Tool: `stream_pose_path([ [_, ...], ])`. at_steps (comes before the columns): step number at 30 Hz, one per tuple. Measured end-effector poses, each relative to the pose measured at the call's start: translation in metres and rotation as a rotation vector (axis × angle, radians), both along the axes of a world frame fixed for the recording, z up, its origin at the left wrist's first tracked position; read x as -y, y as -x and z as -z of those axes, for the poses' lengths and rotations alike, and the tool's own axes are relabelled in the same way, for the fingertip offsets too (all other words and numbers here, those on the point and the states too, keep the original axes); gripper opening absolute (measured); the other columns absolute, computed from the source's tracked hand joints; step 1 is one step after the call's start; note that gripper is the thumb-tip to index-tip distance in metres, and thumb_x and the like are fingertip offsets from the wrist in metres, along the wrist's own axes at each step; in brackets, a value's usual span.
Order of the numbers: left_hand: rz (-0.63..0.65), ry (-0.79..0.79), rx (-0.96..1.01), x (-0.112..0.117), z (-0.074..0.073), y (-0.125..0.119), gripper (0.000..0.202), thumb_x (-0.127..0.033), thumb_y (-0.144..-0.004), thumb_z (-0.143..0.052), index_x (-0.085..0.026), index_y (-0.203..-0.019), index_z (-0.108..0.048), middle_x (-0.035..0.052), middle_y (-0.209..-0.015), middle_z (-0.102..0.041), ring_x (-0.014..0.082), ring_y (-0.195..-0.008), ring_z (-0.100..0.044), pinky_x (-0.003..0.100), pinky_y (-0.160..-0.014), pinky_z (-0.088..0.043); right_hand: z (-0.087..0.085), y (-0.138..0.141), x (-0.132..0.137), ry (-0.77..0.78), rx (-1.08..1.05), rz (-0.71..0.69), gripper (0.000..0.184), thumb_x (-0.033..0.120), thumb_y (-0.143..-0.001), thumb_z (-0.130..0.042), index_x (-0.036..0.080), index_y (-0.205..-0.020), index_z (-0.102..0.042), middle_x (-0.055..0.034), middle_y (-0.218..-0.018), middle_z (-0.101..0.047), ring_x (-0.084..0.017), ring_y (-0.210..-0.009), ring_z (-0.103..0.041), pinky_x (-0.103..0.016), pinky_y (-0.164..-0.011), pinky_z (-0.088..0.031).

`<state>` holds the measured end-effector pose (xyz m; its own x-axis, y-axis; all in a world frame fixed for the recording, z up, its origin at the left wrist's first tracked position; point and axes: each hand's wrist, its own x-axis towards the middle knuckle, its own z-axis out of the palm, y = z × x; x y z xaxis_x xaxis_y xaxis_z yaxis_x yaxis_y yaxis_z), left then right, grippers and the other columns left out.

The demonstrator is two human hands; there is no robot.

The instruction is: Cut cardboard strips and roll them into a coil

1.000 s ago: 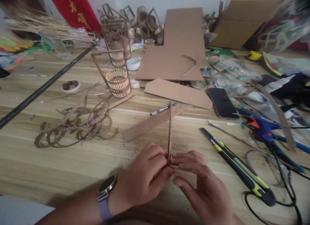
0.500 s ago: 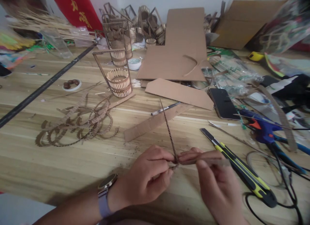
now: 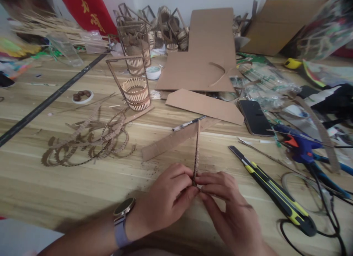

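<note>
A narrow cardboard strip (image 3: 196,149) points away from me over the wooden table, its corrugated edge showing. My left hand (image 3: 173,191), below a wrist with a watch, pinches the strip's near end. Closed on that same end from the other side is my right hand (image 3: 228,208); the fingertips of both hands meet there and hide part of it. Under the strip's far part lies a flat cardboard piece (image 3: 168,142), with a pen (image 3: 187,124) along its upper edge. A yellow and black utility knife (image 3: 273,193) rests just right of my right hand.
Curled cardboard strips (image 3: 82,142) lie at left, near a small stick basket (image 3: 136,94) with a tall handle. Large cardboard sheets (image 3: 204,61) cover the back middle. A phone (image 3: 255,118) and a blue glue gun (image 3: 300,145) with cables are at right. More baskets (image 3: 165,24) crowd the wall.
My right hand has shifted left, its fingers now close against my left hand. The strip's upright part has swung from leaning left to nearly straight away from me.
</note>
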<state>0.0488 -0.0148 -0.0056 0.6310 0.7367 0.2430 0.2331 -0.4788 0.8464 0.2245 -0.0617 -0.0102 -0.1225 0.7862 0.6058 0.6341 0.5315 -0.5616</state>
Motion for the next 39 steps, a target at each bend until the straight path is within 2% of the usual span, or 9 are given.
stream_pose_path([
  [7,0.042,-0.058,0.033,0.000,-0.001,0.000,0.018,-0.012,-0.095,-0.050,-0.016,-0.081,-0.060,0.0063,-0.095,-0.067,0.0151,-0.091,-0.060,0.025,-0.082,-0.049,0.002,-0.003,0.003,0.103,-0.174,0.066,0.016,0.012,-0.092,-0.054,0.026,-0.097,-0.057,-0.0006,-0.085,-0.074,-0.019,-0.080,-0.073,-0.036,-0.077,-0.054],
  [11,0.080,-0.012,0.055,-0.002,-0.001,0.001,0.018,-0.013,-0.094,-0.050,-0.017,-0.080,-0.060,0.0066,-0.099,-0.069,0.0151,-0.093,-0.063,0.025,-0.085,-0.050,-0.003,-0.009,-0.001,0.149,-0.241,0.133,0.016,0.016,-0.098,-0.048,0.026,-0.092,-0.060,-0.0027,-0.079,-0.074,-0.019,-0.076,-0.073,-0.033,-0.068,-0.056],
  [13,0.089,0.012,0.057,-0.002,-0.001,0.001,0.019,-0.013,-0.094,-0.050,-0.018,-0.078,-0.059,0.0071,-0.102,-0.070,0.0158,-0.096,-0.063,0.026,-0.086,-0.050,-0.004,-0.010,-0.002,0.122,-0.252,0.176,0.017,0.017,-0.099,-0.047,0.027,-0.091,-0.058,-0.0023,-0.076,-0.075,-0.020,-0.074,-0.073,-0.035,-0.071,-0.055],
  [16,0.059,0.086,0.047,-0.002,0.000,0.001,0.013,-0.022,-0.093,-0.054,-0.018,-0.082,-0.060,0.0067,-0.101,-0.068,0.0176,-0.096,-0.063,0.028,-0.086,-0.049,-0.002,-0.007,0.001,0.064,-0.217,0.181,0.010,0.020,-0.099,-0.048,0.027,-0.095,-0.054,-0.0012,-0.078,-0.076,-0.021,-0.076,-0.074,-0.041,-0.082,-0.050],
  [20,-0.016,0.208,0.024,-0.003,0.002,0.001,0.022,-0.037,-0.095,-0.055,-0.019,-0.085,-0.059,0.0030,-0.089,-0.065,0.0170,-0.087,-0.060,0.028,-0.078,-0.047,0.004,0.000,0.005,0.015,-0.123,0.045,0.009,0.020,-0.100,-0.046,0.028,-0.101,-0.049,-0.0005,-0.082,-0.078,-0.022,-0.078,-0.074,-0.043,-0.085,-0.046],
  [24,-0.025,0.122,0.039,-0.004,0.001,0.000,0.023,-0.024,-0.098,-0.050,-0.018,-0.076,-0.055,0.0040,-0.091,-0.062,0.0158,-0.087,-0.059,0.027,-0.078,-0.046,0.006,-0.001,0.002,-0.017,0.071,0.050,0.006,0.026,-0.095,-0.059,0.026,-0.100,-0.055,-0.0033,-0.094,-0.078,-0.022,-0.087,-0.074,-0.041,-0.084,-0.047],
  [27,-0.015,0.052,0.026,-0.003,-0.001,0.000,0.020,-0.016,-0.096,-0.050,-0.018,-0.076,-0.055,0.0045,-0.092,-0.063,0.0155,-0.089,-0.058,0.027,-0.080,-0.046,0.006,-0.004,0.002,-0.007,0.112,0.054,0.013,0.016,-0.091,-0.061,0.026,-0.097,-0.056,-0.0008,-0.095,-0.078,-0.020,-0.089,-0.074,-0.040,-0.088,-0.045],
  [32,0.055,-0.002,0.039,-0.001,-0.002,-0.001,0.018,-0.012,-0.094,-0.049,-0.017,-0.080,-0.059,0.0057,-0.092,-0.067,0.0157,-0.089,-0.060,0.027,-0.080,-0.049,0.003,-0.007,0.005,0.024,-0.059,0.071,0.025,0.006,-0.089,-0.054,0.026,-0.104,-0.057,-0.0008,-0.088,-0.078,-0.021,-0.082,-0.074,-0.043,-0.088,-0.046],
  [39,0.089,0.066,0.073,-0.003,-0.004,0.000,0.017,-0.014,-0.094,-0.050,-0.018,-0.081,-0.061,0.0065,-0.099,-0.070,0.0161,-0.094,-0.063,0.027,-0.084,-0.050,-0.010,-0.012,-0.002,0.164,-0.323,0.198,0.021,0.017,-0.098,-0.050,0.024,-0.090,-0.068,-0.0043,-0.080,-0.077,-0.021,-0.077,-0.075,-0.035,-0.070,-0.059],
])
